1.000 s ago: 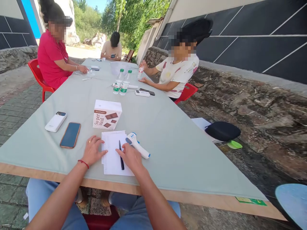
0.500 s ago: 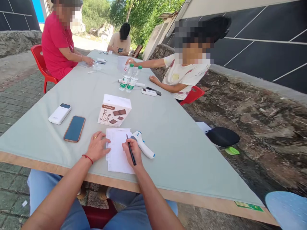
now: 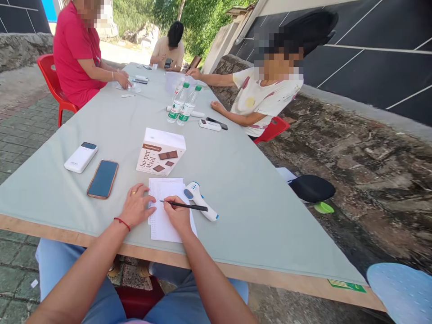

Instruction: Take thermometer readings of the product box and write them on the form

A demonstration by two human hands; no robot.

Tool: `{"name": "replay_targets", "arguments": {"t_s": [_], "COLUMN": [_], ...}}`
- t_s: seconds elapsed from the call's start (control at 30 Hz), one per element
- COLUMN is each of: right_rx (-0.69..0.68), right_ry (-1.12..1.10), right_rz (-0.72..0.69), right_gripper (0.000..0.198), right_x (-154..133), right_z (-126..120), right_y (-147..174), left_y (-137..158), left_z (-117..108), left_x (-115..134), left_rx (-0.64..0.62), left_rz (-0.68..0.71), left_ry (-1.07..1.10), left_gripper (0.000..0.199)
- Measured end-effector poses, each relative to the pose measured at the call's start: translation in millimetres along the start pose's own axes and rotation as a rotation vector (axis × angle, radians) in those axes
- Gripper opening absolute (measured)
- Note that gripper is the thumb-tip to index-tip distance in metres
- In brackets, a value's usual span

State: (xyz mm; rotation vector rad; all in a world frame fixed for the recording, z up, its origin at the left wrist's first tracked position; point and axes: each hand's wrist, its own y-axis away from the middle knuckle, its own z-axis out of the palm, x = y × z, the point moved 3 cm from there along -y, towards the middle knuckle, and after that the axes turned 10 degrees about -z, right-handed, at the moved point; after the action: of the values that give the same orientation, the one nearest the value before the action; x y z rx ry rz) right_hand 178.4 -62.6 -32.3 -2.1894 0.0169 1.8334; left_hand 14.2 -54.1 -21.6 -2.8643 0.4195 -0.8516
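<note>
My right hand (image 3: 177, 215) grips a black pen (image 3: 189, 206), its tip at the upper left part of the white paper sheets (image 3: 166, 230). Fingers spread, my left hand (image 3: 137, 204) lies on the table with its fingertips at the left edge of the paper. Just right of the paper is a white and blue infrared thermometer (image 3: 201, 201). Behind the sheets stands a white and brown box (image 3: 161, 152) marked "Super Meal". A phone (image 3: 103, 179) in a brown case and a white power bank (image 3: 81, 157) lie to the left.
Two water bottles (image 3: 183, 104) with green caps stand farther back on the table (image 3: 256, 216). Near them lie a white device (image 3: 209, 125) and a dark phone (image 3: 217, 123). Several people sit around; one reaches to a translucent tub (image 3: 171, 82). A black hat-like item (image 3: 312, 188) is off the right side.
My right hand has moved left across the paper, and the pen has swung from steep to nearly level. My left hand keeps its place. The person at right has drawn the reaching hand back slightly.
</note>
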Motion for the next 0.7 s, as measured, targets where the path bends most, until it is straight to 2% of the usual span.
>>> {"name": "replay_targets", "arguments": {"t_s": [0.27, 0.7], "right_rx": [-0.046, -0.043], "right_ry": [0.091, 0.121], "right_rz": [-0.07, -0.069], "right_gripper": [0.011, 0.01], "right_x": [8.4, 10.4], "right_z": [1.7, 1.9], "right_y": [5.3, 6.3], "left_y": [2.2, 2.3], "left_z": [-0.8, 0.3], "left_x": [3.5, 5.5], "left_rx": [-0.009, -0.021], "left_rz": [0.014, 0.007], "left_ry": [-0.046, -0.061], "left_gripper": [0.017, 0.017]}}
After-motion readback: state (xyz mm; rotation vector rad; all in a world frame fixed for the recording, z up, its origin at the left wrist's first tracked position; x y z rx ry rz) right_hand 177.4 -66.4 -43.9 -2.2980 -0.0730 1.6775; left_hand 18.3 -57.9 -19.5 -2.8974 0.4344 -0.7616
